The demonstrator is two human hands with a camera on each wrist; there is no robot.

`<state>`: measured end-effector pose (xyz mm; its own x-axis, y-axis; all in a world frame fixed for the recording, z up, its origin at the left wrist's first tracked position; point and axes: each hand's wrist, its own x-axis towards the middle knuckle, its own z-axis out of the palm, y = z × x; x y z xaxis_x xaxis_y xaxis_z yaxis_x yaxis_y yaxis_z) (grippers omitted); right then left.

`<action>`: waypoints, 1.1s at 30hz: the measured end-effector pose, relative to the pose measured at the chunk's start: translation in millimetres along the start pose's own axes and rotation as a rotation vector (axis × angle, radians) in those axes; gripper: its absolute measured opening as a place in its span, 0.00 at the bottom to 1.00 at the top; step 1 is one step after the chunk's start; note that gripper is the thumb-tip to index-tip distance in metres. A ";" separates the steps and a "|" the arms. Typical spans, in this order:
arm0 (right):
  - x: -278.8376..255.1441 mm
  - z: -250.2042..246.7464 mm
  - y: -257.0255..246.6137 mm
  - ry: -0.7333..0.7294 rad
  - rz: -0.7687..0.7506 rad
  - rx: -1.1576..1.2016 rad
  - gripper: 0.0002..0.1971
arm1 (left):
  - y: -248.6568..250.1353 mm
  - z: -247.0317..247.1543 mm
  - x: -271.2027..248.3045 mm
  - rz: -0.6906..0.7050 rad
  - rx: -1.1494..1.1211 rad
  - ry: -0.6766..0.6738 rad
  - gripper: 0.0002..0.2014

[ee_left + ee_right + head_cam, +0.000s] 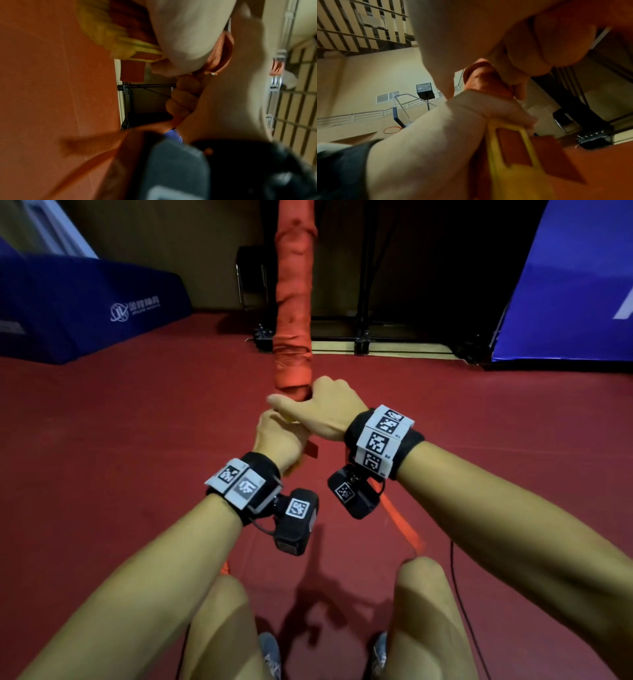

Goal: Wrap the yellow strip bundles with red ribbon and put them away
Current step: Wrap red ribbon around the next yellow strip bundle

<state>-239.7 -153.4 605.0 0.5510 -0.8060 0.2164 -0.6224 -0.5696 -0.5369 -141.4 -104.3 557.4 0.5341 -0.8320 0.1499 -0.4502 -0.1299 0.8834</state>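
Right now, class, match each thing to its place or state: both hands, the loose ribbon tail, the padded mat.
Things: 1 right hand; 2 left hand; 3 ribbon tail; 4 padded mat.
States: A blue, far left; B red, trailing loose below; C grips the bundle at the wrap's edge; D grips the yellow end.
Pairs: 1-C, 2-D, 3-B, 4-A.

Red floor point(102, 440) of a dim sports hall. Blue mat point(85, 302) at left, blue banner point(565, 285) at right. Beige wall point(368, 75) behind a scoreboard point(424, 90).
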 end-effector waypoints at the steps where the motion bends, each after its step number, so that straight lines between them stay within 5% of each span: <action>1: 1.2 1.9 -1.6 0.030 0.028 -0.019 0.38 | -0.1 1.4 0.8 0.067 0.098 -0.019 0.06; 2: 2.4 2.4 -1.6 0.054 0.039 -0.017 0.39 | -0.3 1.1 0.3 0.132 0.146 -0.045 0.02; 7: 3.7 -1.4 15.9 -0.075 -0.180 0.483 0.27 | -11.9 -11.6 -4.7 0.140 -0.188 -0.190 0.26; 9: -3.4 -4.4 15.4 -0.134 -0.266 0.644 0.19 | -12.2 -19.7 -7.6 0.105 -0.402 -0.411 0.23; 12: -13.6 -7.3 14.2 -0.187 -0.272 0.692 0.15 | -9.5 -30.2 -15.5 -0.127 -0.635 -0.663 0.12; 16: -9.8 -4.8 18.9 -0.230 -0.199 0.672 0.21 | -8.8 -31.0 -18.3 -0.117 -0.548 -0.522 0.02; 23: 3.2 -14.8 24.0 -0.289 -0.088 0.543 0.21 | -11.8 -27.9 -8.5 -0.014 -0.332 -0.279 0.11; 28: 4.7 -9.9 31.2 -0.294 -0.035 0.487 0.19 | -12.1 -21.8 -5.2 -0.011 -0.274 -0.070 0.05; 33: 4.8 -1.0 29.2 -0.178 -0.100 0.261 0.16 | -10.5 -12.4 3.9 -0.043 -0.339 0.082 0.09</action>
<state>-255.8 -174.1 591.2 0.7053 -0.6939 0.1451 -0.4094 -0.5658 -0.7157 -125.7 -99.5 554.2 0.6091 -0.7820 0.1324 -0.1700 0.0344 0.9849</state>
